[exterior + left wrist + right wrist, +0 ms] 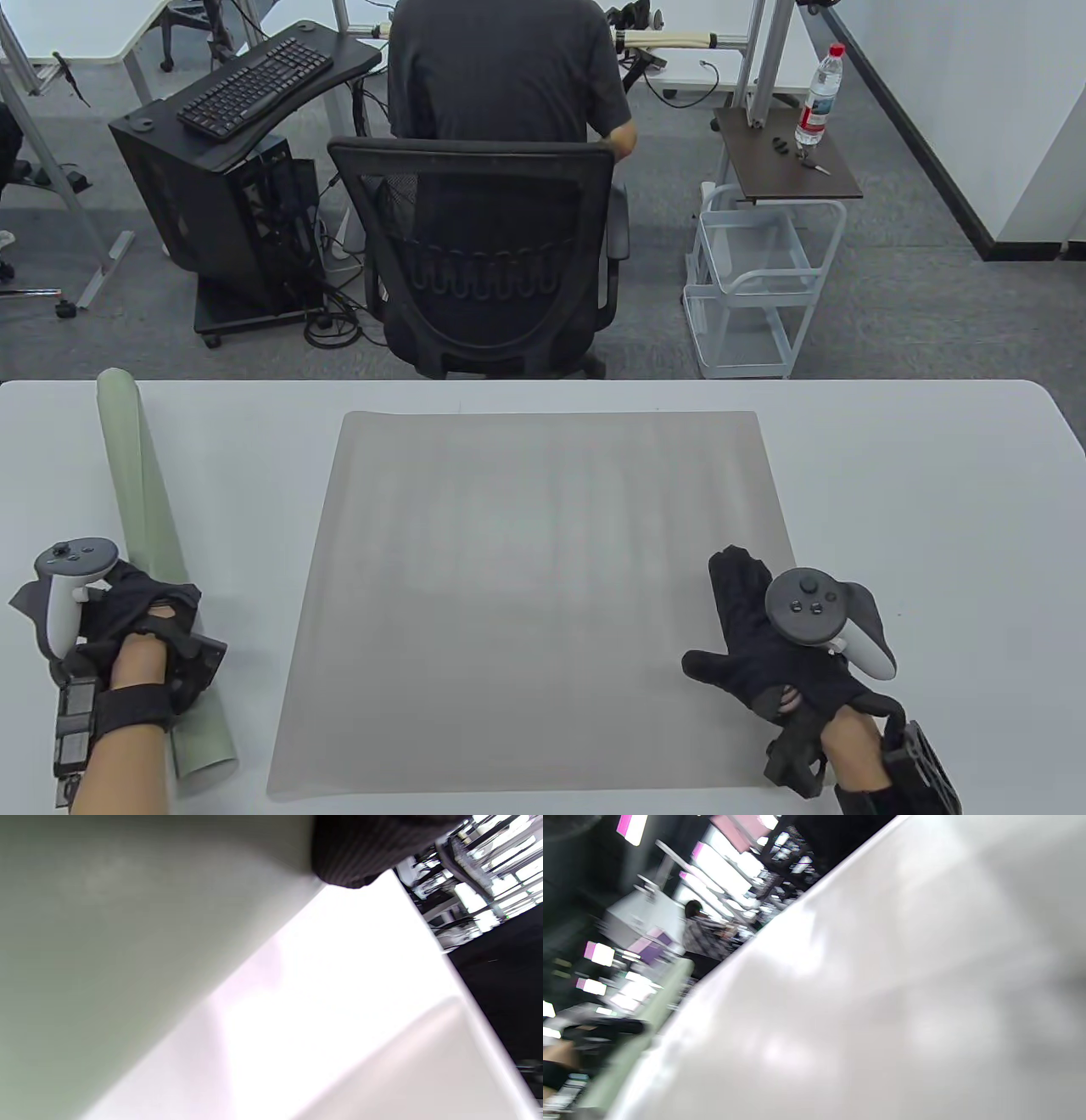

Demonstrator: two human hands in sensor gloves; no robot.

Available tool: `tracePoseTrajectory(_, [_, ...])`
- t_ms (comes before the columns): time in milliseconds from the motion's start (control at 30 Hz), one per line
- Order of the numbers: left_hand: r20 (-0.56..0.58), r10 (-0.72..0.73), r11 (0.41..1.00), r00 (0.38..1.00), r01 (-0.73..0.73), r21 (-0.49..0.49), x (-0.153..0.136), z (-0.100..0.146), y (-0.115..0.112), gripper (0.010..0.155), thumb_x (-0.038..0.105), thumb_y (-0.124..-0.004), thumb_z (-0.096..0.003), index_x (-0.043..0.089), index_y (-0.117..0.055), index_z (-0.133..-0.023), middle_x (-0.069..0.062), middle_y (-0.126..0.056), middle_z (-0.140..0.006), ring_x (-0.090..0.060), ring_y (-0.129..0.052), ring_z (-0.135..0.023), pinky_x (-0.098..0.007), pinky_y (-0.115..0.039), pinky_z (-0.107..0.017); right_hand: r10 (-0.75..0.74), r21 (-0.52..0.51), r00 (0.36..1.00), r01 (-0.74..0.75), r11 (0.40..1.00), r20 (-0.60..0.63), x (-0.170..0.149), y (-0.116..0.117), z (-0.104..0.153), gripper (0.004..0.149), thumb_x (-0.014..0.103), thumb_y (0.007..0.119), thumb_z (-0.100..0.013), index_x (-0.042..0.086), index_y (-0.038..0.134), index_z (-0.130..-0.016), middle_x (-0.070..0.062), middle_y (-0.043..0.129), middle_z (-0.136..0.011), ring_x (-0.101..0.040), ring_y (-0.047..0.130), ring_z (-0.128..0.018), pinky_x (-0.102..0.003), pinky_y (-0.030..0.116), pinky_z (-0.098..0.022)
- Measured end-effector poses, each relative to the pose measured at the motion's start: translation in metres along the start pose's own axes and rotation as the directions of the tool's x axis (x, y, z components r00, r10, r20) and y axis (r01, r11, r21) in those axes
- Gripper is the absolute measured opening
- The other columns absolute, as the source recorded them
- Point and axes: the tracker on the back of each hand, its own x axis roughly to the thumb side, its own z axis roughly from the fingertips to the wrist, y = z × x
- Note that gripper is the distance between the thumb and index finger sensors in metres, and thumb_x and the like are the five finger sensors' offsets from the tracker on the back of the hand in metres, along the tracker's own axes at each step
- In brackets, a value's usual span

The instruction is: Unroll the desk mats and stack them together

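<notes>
A grey desk mat (pixel 526 594) lies unrolled and flat in the middle of the white table (pixel 933 509); it fills the right wrist view (pixel 882 1005). A pale green mat (pixel 140 475) lies rolled up as a long tube along the table's left side; it also shows in the left wrist view (pixel 127 942) and the right wrist view (pixel 649 1014). My left hand (pixel 157 628) grips the near part of the green roll. My right hand (pixel 747 620) rests flat, fingers spread, on the grey mat's near right corner.
Beyond the table's far edge a person sits in a black office chair (pixel 484 255). A black computer stand with a keyboard (pixel 254 85) is at the back left, and a white wire cart (pixel 755 280) at the back right.
</notes>
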Motion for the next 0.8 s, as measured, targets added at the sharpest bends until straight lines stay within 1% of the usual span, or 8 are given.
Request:
tracePoseTrajectory(100, [0.103, 0.206, 0.975, 0.973, -0.195, -0.109, -0.002, 0.011, -0.011, 0.096, 0.035, -0.081, -0.0471, 0.022, 0.003, -0.094, -0.005, -0.036, -0.111, -0.03, -0.082, -0.086, -0.045, -0.078, -0.063, 0.048, 0.041, 0.999, -0.047, 0.998, -0.01, 0.0, 0.006, 0.001, 0.111, 0.078, 0.064, -0.033, 0.024, -0.011, -0.096, -0.009, -0.02, -0.104, -0.042, -0.017, -0.094, -0.059, 0.003, -0.066])
tracePoseTrajectory(167, [0.151, 0.386, 0.907, 0.91, -0.344, -0.243, -0.003, 0.018, -0.026, 0.096, 0.035, -0.081, -0.0469, 0.02, 0.001, -0.095, -0.003, -0.037, -0.111, -0.029, -0.083, -0.086, -0.045, -0.079, -0.063, 0.074, 0.033, 0.997, -0.073, 0.997, -0.033, -0.004, 0.012, -0.003, 0.112, 0.077, 0.065, -0.033, 0.024, -0.01, -0.096, -0.01, -0.019, -0.104, -0.043, -0.015, -0.094, -0.06, 0.004, -0.066])
tracePoseTrajectory(267, [0.149, 0.592, 0.748, 0.792, -0.471, -0.467, 0.001, 0.033, -0.063, 0.093, 0.034, -0.083, -0.0464, 0.018, -0.006, -0.097, -0.003, -0.04, -0.109, -0.029, -0.084, -0.085, -0.044, -0.08, -0.062, 0.081, 0.096, 0.995, -0.074, 0.993, -0.064, -0.01, 0.023, -0.011, 0.112, 0.077, 0.065, -0.033, 0.024, -0.011, -0.095, -0.01, -0.019, -0.104, -0.043, -0.016, -0.094, -0.06, 0.004, -0.066])
tracePoseTrajectory(300, [0.12, 0.661, 0.663, 0.741, -0.502, -0.556, 0.005, 0.04, -0.084, 0.093, 0.034, -0.083, -0.0463, 0.017, -0.007, -0.096, -0.004, -0.041, -0.109, -0.029, -0.084, -0.085, -0.044, -0.08, -0.062, 0.083, 0.107, 0.994, -0.075, 0.991, -0.074, -0.012, 0.027, -0.016, 0.112, 0.077, 0.065, -0.033, 0.023, -0.011, -0.095, -0.01, -0.019, -0.104, -0.043, -0.015, -0.094, -0.059, 0.004, -0.066])
tracePoseTrajectory(433, [0.076, 0.729, 0.51, 0.68, -0.465, -0.724, 0.027, 0.065, -0.151, 0.092, 0.033, -0.084, -0.046, 0.018, -0.008, -0.095, -0.004, -0.041, -0.107, -0.029, -0.085, -0.084, -0.043, -0.081, -0.063, 0.101, 0.15, 0.99, -0.087, 0.985, -0.093, -0.018, 0.041, -0.025, 0.112, 0.077, 0.065, -0.033, 0.023, -0.011, -0.095, -0.01, -0.018, -0.104, -0.043, -0.014, -0.094, -0.06, 0.005, -0.066])
tracePoseTrajectory(533, [0.057, 0.751, 0.425, 0.658, -0.416, -0.804, 0.049, 0.085, -0.203, 0.09, 0.032, -0.085, -0.046, 0.02, -0.01, -0.095, -0.005, -0.043, -0.106, -0.028, -0.086, -0.085, -0.042, -0.082, -0.063, 0.089, 0.17, 0.991, -0.071, 0.983, -0.102, -0.023, 0.05, -0.028, 0.111, 0.076, 0.066, -0.033, 0.023, -0.01, -0.095, -0.011, -0.017, -0.105, -0.043, -0.013, -0.095, -0.06, 0.005, -0.067])
tracePoseTrajectory(667, [0.051, 0.768, 0.365, 0.638, -0.371, -0.854, 0.074, 0.11, -0.263, 0.088, 0.031, -0.084, -0.0464, 0.022, -0.011, -0.095, -0.006, -0.042, -0.107, -0.028, -0.086, -0.088, -0.042, -0.082, -0.065, 0.016, 0.162, 0.998, -0.006, 0.987, -0.06, -0.023, 0.056, -0.029, 0.109, 0.075, 0.065, -0.035, 0.021, -0.005, -0.098, -0.013, -0.011, -0.107, -0.045, -0.006, -0.097, -0.06, 0.01, -0.068])
tracePoseTrajectory(800, [0.136, 0.75, 0.435, 0.648, -0.327, -0.839, 0.097, 0.133, -0.321, 0.086, 0.03, -0.079, -0.0475, 0.02, -0.008, -0.094, -0.004, -0.037, -0.108, -0.029, -0.08, -0.092, -0.043, -0.077, -0.069, -0.202, 0.234, 0.979, 0.201, 0.951, -0.02, -0.017, 0.065, -0.03, 0.108, 0.075, 0.065, -0.036, 0.018, -0.001, -0.1, -0.019, 0.006, -0.112, -0.051, 0.013, -0.102, -0.064, 0.026, -0.072])
